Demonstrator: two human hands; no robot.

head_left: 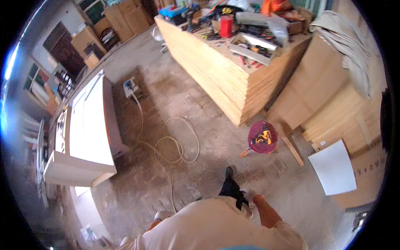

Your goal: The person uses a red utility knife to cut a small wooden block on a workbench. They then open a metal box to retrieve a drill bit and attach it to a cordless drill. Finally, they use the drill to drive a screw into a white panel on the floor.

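My right hand (249, 196), which seems to wear a pale glove, hangs at my hip beside dark trousers (230, 188). A black strap-like piece (240, 202) lies next to it; whether the fingers grip it is unclear. Low at my other side, my left hand (162, 215) shows only in part, with its fingers too small and blurred to read. A pale hose (171, 187) runs along the floor close to that hand. Ahead on the right, a round dark-red stool (273, 144) carries a yellow-and-black power tool (262, 136).
A tall stack of wooden boards (208, 71) bears tools, a red box (226, 26) and a white tray (250, 53). On the left stands a long white cabinet (91, 121). The hose coils toward a small machine (131, 86). Cardboard (310, 79) and a white panel (334, 168) are at right.
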